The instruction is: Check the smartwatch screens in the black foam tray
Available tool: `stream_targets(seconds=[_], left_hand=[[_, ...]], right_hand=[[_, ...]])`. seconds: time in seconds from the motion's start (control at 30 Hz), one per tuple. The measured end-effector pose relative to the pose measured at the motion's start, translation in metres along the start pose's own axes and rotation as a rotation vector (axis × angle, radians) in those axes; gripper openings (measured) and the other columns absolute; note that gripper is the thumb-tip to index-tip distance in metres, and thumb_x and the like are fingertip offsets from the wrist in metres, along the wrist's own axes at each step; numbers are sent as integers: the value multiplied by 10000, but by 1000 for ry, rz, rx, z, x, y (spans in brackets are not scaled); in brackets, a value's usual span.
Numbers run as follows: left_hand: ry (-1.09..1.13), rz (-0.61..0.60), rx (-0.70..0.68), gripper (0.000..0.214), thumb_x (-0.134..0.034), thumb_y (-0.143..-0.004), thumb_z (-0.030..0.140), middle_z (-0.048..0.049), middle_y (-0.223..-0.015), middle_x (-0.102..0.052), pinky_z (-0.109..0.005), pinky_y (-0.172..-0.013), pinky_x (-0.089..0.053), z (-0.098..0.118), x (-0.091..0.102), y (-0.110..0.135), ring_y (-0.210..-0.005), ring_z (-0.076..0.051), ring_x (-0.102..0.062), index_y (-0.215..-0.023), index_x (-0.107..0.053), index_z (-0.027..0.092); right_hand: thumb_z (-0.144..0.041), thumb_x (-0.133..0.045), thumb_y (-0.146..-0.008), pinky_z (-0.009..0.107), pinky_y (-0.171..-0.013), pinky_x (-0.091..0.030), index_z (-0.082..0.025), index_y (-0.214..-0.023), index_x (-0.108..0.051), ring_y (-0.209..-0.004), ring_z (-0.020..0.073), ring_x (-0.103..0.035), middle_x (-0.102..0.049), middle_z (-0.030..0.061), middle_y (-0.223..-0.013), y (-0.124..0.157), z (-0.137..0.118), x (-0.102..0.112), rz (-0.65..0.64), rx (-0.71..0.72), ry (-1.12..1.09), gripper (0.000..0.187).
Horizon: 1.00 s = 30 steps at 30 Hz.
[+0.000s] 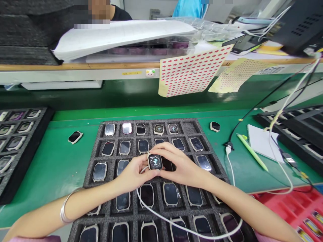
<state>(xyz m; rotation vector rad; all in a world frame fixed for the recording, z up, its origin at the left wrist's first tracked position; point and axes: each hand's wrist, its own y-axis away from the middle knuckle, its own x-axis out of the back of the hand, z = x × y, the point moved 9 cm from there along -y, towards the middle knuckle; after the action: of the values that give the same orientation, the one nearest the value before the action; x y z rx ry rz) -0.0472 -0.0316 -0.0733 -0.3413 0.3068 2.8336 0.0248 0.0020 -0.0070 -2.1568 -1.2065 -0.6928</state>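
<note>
While both hands meet at the centre of the frame, the left hand [133, 173] and the right hand [183, 168] together pinch a watch [154, 161] with a lit dial, fingers closed on its edges. It is held just above the grey foam tray [188, 127], whose compartments hold dark-screened watch bodies. A white cable [176, 226] runs from under the hands across the lower tray and curves up at the right. A silver bracelet [64, 208] circles the left wrist. At the right of the frame a green pen [252, 153] lies on the green table [63, 161].
</note>
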Motion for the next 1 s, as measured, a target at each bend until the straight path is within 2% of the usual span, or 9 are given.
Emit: stream_targets(seconds=[0.1, 0.27, 0.43, 0.57, 0.7, 0.87, 1.0], left_hand=[[-4, -17, -2, 270, -666, -799, 249, -84, -987, -693, -327, -840, -455, 1, -1, 1, -932, -209, -624, -1034, -587, 141], [-106, -54, 39, 376, -724, -740, 200, -52, -971, -663, -223, -578, -394, -3, -2, 3, -640, -100, -526, -1075, -560, 150], [-71, -56, 24, 328, -669, -793, 231, -53, -928, -631, -215, -584, -453, -1, -3, 3, -751, -138, -569, -1085, -544, 148], [-68, -2, 38, 284, -658, -801, 320, 3, -732, -570, -192, -434, -443, -4, 1, 2, -575, -112, -541, -984, -547, 133], [-55, 0, -6, 297, -639, -815, 345, -7, -775, -577, -185, -428, -465, -1, 1, 2, -587, -109, -558, -1002, -551, 131], [-18, 12, 30, 300, -650, -803, 359, 25, -617, -560, -170, -395, -432, 0, 2, 2, -475, -85, -517, -947, -558, 113], [-5, 28, 54, 307, -666, -782, 382, 27, -581, -561, -165, -371, -405, 0, 4, 3, -429, -75, -494, -890, -558, 117]], right_hand=[[-181, -657, -832, 416, -918, -444, -189, -1212, -522, -1062, 234, -527, -584, 91, -1151, 1, -1, -2, -4, 24, 66, 404], [-260, -687, -832, 429, -896, -436, -194, -1243, -503, -1050, 249, -535, -600, 91, -1174, 3, 1, 3, 24, 24, 118, 455], [-220, -686, -824, 397, -872, -436, -182, -1195, -525, -1032, 236, -542, -611, 81, -1133, 3, 2, -1, 4, -17, 135, 406], [-246, -677, -836, 375, -847, -429, -178, -1184, -523, -1014, 225, -545, -611, 69, -1110, 3, 1, -9, 33, -31, 161, 387], [-222, -683, -826, 384, -823, -428, -176, -1182, -523, -982, 233, -551, -611, 75, -1090, 5, -2, -11, 74, -2, 183, 393], [-251, -702, -814, 380, -817, -445, -177, -1188, -525, -951, 228, -549, -601, 71, -1037, 3, 0, -10, 88, -14, 143, 421], [-230, -699, -814, 369, -815, -462, -170, -1194, -518, -935, 216, -546, -588, 72, -1023, 3, 0, -8, 122, 7, 101, 425]])
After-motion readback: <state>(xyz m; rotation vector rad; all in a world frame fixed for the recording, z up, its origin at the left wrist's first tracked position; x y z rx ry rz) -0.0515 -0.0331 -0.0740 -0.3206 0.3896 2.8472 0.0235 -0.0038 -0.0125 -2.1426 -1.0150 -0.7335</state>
